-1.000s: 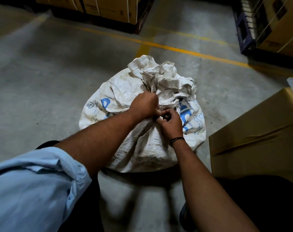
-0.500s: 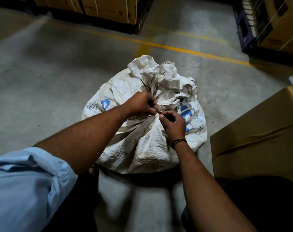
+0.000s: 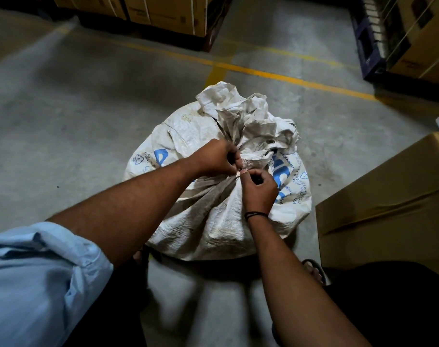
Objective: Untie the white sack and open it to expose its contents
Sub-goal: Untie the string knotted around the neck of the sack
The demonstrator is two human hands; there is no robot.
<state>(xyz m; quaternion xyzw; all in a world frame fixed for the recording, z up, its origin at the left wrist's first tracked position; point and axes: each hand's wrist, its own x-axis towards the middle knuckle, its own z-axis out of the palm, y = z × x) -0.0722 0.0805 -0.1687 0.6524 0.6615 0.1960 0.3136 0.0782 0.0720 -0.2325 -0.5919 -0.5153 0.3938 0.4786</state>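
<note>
**Head view: the untying step.** At the left edge a rolled light-blue sleeve (image 3: 38, 271) leads along a bare forearm to the left hand (image 3: 214, 159). Its fingers are curled tight, with thumb and fingertips pinching the tie (image 3: 247, 163) from the left.

The white sack (image 3: 208, 221) stands full on the concrete floor (image 3: 75, 134), directly in front of the person. Its mouth (image 3: 238, 113) is gathered into a crumpled ruff above the tie and is not yet open, so no contents show.

The right hand (image 3: 259, 190) wears a dark wristband (image 3: 256, 214) and is likewise curled, its thumb and forefinger nipping the tie from the near right. The two hands touch at the knot. Which strand each hand holds cannot be made out.

To the right, a cardboard box (image 3: 389, 209) lies near the sack but apart from it.

**Technique (judgement).** The step probably goes best if one hand anchors the gathered cloth while the other works a single strand loose. Picking at the loop itself is safer than hauling on a free end, which would likely draw the knot tighter. Woven sacking tends to grip itself, so short wriggling pulls should serve better than one hard tug. Once the knot is slack, the tie should be unwound completely. The mouth can then be spread outward and down evenly on both sides, so that the full sack does not tip.
</note>
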